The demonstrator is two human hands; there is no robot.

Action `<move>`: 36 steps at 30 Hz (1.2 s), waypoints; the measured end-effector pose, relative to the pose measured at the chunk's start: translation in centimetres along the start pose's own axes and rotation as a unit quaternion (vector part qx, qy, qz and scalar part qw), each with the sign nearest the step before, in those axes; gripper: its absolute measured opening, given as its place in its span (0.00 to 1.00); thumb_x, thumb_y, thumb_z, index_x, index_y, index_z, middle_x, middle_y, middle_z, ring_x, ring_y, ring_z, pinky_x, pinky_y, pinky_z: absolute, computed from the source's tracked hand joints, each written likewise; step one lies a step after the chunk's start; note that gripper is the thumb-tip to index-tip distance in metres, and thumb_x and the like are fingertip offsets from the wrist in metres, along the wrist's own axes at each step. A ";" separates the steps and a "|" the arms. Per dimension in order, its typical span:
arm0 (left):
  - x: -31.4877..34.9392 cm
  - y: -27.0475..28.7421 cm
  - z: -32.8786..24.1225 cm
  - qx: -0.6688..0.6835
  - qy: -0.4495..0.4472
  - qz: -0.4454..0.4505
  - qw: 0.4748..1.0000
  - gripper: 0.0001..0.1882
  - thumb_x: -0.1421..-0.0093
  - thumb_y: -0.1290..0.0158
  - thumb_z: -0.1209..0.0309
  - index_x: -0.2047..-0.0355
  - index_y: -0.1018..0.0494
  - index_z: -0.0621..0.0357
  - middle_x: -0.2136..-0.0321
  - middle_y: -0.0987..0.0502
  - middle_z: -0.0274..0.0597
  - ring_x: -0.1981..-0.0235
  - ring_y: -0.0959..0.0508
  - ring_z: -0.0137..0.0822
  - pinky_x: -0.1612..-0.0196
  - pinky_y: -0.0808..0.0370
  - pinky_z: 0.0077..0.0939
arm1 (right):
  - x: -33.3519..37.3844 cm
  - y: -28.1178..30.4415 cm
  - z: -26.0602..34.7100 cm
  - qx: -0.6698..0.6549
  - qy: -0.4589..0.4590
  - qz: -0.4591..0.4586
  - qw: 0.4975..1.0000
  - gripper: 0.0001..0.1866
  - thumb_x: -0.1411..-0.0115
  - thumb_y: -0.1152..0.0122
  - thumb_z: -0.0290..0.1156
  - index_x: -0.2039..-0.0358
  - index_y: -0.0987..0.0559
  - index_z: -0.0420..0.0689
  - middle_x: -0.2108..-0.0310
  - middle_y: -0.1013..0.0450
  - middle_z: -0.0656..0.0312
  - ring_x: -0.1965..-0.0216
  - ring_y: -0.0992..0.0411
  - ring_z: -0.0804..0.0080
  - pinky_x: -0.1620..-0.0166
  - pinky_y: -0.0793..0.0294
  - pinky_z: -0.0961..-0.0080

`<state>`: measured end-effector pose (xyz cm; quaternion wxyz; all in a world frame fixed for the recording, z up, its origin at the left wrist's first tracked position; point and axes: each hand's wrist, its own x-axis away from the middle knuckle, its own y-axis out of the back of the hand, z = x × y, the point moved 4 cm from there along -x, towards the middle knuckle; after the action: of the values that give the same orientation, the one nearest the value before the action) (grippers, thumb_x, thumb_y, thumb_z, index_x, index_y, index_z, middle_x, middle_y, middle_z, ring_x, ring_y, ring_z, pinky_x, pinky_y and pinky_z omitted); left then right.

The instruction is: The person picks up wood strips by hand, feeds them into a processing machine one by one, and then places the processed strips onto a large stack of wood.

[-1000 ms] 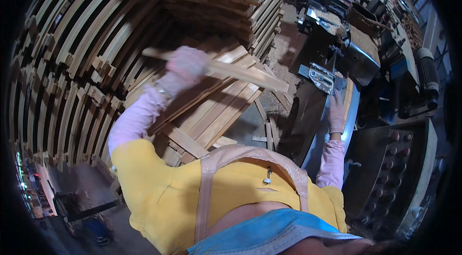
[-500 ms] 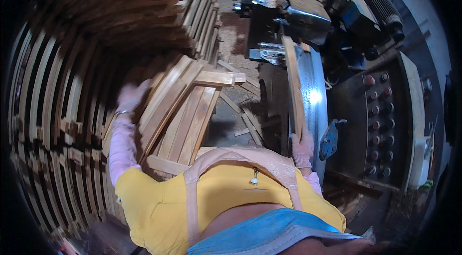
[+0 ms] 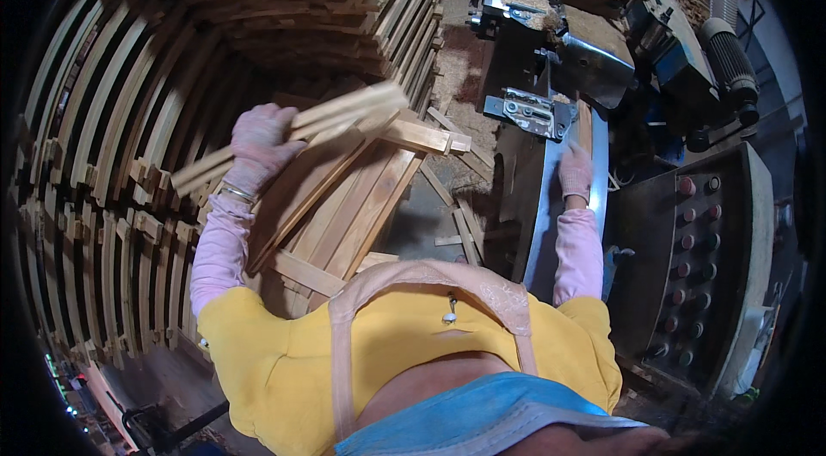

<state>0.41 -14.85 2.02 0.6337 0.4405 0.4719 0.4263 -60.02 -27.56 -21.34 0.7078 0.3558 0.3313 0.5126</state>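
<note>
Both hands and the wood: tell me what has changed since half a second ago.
The left hand, then at the left side of the board pile, now holds up light wood strips, slightly blurred. The right hand has moved forward along the machine table, and the narrow piece at its fingertips has gone forward too. The board pile looks unchanged.
</note>
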 end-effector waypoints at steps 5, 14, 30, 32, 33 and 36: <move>-4.1 0.8 -13.2 -0.082 -0.317 -0.089 0.941 0.15 0.49 0.38 0.61 0.61 0.26 0.41 0.70 0.28 0.30 0.65 0.23 0.37 0.59 0.26 0.39 | 11.0 4.8 20.2 -0.245 0.375 0.254 0.857 0.37 0.40 0.29 0.41 0.32 0.29 0.44 0.36 0.28 0.47 0.36 0.29 0.55 0.33 0.32 0.65; -6.8 -0.6 -27.9 0.217 -0.405 -0.173 0.871 0.41 0.57 0.30 0.59 0.39 0.29 0.42 0.41 0.32 0.45 0.37 0.32 0.47 0.29 0.39 0.57 | 28.0 6.2 2.3 -0.056 -0.025 0.063 0.996 0.44 0.42 0.28 0.37 0.28 0.38 0.43 0.39 0.29 0.41 0.38 0.30 0.43 0.37 0.30 0.56; -0.3 -4.7 -18.2 0.144 -0.110 0.139 0.974 0.39 0.47 0.32 0.54 0.37 0.32 0.49 0.38 0.31 0.50 0.34 0.33 0.53 0.29 0.40 0.50 | 5.7 2.9 -1.5 0.105 -0.126 -0.141 0.976 0.35 0.38 0.35 0.50 0.32 0.32 0.55 0.50 0.22 0.48 0.49 0.25 0.45 0.47 0.25 0.50; 1.2 -5.7 -16.2 0.122 -0.077 0.099 0.985 0.41 0.48 0.32 0.55 0.35 0.33 0.49 0.36 0.32 0.49 0.33 0.35 0.53 0.29 0.41 0.50 | 4.3 2.3 -1.9 0.113 -0.106 -0.161 0.975 0.36 0.38 0.36 0.51 0.32 0.33 0.57 0.50 0.22 0.48 0.49 0.24 0.45 0.48 0.24 0.50; 2.3 -6.4 -14.9 0.111 -0.063 0.077 0.989 0.42 0.48 0.31 0.55 0.35 0.33 0.49 0.35 0.32 0.49 0.33 0.35 0.53 0.29 0.41 0.50 | 4.1 2.2 -2.4 0.118 -0.098 -0.172 0.973 0.36 0.38 0.36 0.51 0.31 0.33 0.57 0.51 0.22 0.48 0.49 0.24 0.44 0.48 0.24 0.49; 7.0 -7.0 -9.7 0.061 0.041 0.101 0.992 0.47 0.51 0.29 0.57 0.32 0.36 0.50 0.36 0.32 0.52 0.33 0.34 0.54 0.30 0.38 0.50 | 9.6 2.0 -2.0 0.117 -0.155 -0.112 0.975 0.33 0.39 0.35 0.44 0.34 0.30 0.53 0.54 0.21 0.47 0.50 0.24 0.41 0.50 0.24 0.47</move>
<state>-6.79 -8.39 -7.83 0.5396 0.5061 0.4751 0.4764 -60.20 -17.56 -21.76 0.7569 0.4716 0.3130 0.3266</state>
